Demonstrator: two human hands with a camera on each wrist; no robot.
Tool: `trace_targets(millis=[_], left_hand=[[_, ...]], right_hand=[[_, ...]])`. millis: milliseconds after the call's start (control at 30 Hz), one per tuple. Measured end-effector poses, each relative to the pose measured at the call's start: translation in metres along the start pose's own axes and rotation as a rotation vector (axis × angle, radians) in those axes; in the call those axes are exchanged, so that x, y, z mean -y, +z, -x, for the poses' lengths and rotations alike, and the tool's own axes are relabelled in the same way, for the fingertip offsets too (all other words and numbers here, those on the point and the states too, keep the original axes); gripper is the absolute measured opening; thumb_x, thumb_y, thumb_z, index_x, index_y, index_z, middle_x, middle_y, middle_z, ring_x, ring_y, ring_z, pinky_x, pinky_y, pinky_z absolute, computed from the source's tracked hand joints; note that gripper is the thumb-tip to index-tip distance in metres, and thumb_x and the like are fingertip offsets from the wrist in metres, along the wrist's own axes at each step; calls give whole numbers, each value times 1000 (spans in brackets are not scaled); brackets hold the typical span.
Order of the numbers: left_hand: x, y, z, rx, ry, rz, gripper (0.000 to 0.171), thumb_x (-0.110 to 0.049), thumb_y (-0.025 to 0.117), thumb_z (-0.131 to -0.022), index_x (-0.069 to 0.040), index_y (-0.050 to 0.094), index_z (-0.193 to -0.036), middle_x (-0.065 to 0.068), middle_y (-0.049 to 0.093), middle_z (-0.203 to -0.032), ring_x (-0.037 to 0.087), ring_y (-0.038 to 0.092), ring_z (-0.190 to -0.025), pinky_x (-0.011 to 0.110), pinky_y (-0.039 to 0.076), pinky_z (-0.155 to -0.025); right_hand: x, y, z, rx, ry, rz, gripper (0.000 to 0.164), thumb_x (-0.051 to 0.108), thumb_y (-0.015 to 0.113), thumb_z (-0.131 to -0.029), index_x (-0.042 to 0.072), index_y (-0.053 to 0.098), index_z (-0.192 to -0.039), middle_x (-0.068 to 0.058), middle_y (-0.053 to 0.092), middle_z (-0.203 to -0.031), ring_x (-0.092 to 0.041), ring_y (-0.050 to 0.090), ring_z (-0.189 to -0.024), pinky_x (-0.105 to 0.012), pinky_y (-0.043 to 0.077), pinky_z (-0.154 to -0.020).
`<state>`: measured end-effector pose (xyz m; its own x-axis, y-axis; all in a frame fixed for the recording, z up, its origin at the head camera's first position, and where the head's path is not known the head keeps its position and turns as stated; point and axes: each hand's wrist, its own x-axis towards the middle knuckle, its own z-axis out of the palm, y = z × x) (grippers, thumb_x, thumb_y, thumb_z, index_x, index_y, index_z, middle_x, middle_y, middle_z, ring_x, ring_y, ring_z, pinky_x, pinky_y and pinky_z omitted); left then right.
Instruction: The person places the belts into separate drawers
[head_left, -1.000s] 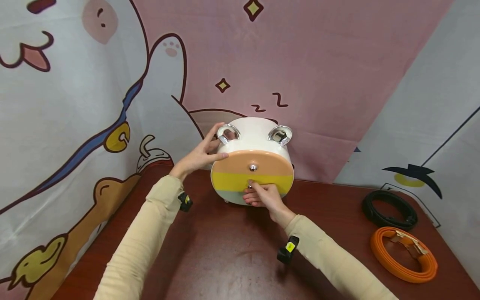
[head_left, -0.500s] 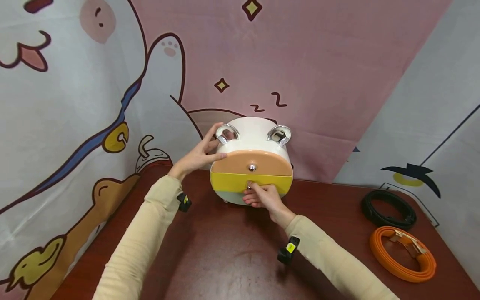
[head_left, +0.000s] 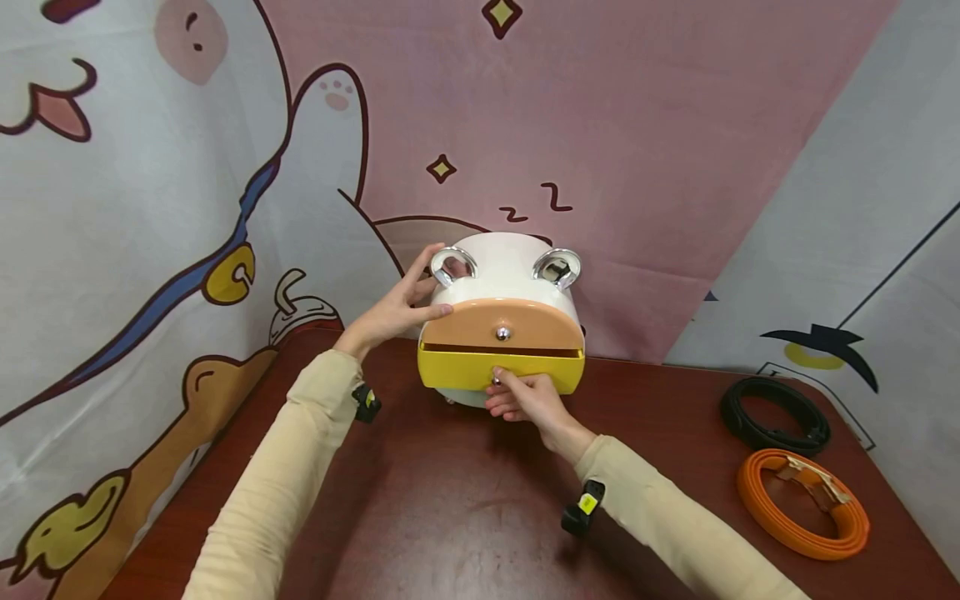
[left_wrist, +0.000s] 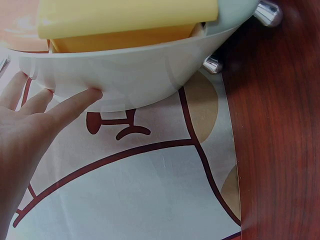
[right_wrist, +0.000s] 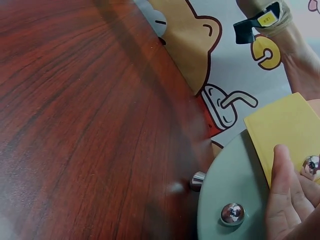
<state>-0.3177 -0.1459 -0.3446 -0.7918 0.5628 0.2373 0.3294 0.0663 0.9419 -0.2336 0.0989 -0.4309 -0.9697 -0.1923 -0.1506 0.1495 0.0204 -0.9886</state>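
Note:
A small white oval drawer cabinet (head_left: 506, 262) with two silver rings on top stands at the back of the table. Its front has an orange top drawer (head_left: 465, 325), a yellow middle drawer (head_left: 450, 371) and a pale green bottom drawer (right_wrist: 225, 180). The yellow drawer sticks out partway, with a dark gap above it. My right hand (head_left: 536, 408) pinches its round silver knob (right_wrist: 311, 166). My left hand (head_left: 393, 315) rests against the cabinet's left side, fingertips on the white wall (left_wrist: 130, 75) and thumb at the orange drawer's edge.
On the right of the brown table (head_left: 442, 508) lie a coiled black belt (head_left: 738, 417) and a coiled orange belt (head_left: 780, 533). A printed cartoon cloth (head_left: 637, 167) hangs close behind the cabinet. Short silver feet (left_wrist: 212, 65) hold the cabinet off the tabletop.
The yellow drawer has come forward out of the cabinet, and my right hand has moved slightly toward me with its knob. My left hand has stayed on the cabinet's side.

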Motion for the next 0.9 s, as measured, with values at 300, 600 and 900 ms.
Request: trace_targets(millis=[300,600,900], left_hand=[[-1,0,-1,-4,0,-20,87,-2,62,-94,-43,11,-152,12,40,-149,33,50,-124,46,47,-93],[1,0,0,-3,-17,-8,88,-3,62,-94,-41,9,-153,12,39,-149,35,50,-123,48,49,-89],[1,0,0,1,-23,-14,89,-6,63,-94,-38,7,-154,12,36,-151,33,52,-121,48,51,-87]], right_hand=[[0,-1,6,20,-3,12,54,38,61,-95,-15,68,-102,-10,71,-74,-12,67,-61,-24,54,-57],[-1,-3,14,44,-17,32,51,38,59,-96,-12,70,-97,-11,71,-75,-14,68,-62,-25,54,-57],[-2,-4,21,67,-26,50,53,37,61,-96,-16,67,-100,-13,71,-76,-14,67,-62,-26,55,-58]])
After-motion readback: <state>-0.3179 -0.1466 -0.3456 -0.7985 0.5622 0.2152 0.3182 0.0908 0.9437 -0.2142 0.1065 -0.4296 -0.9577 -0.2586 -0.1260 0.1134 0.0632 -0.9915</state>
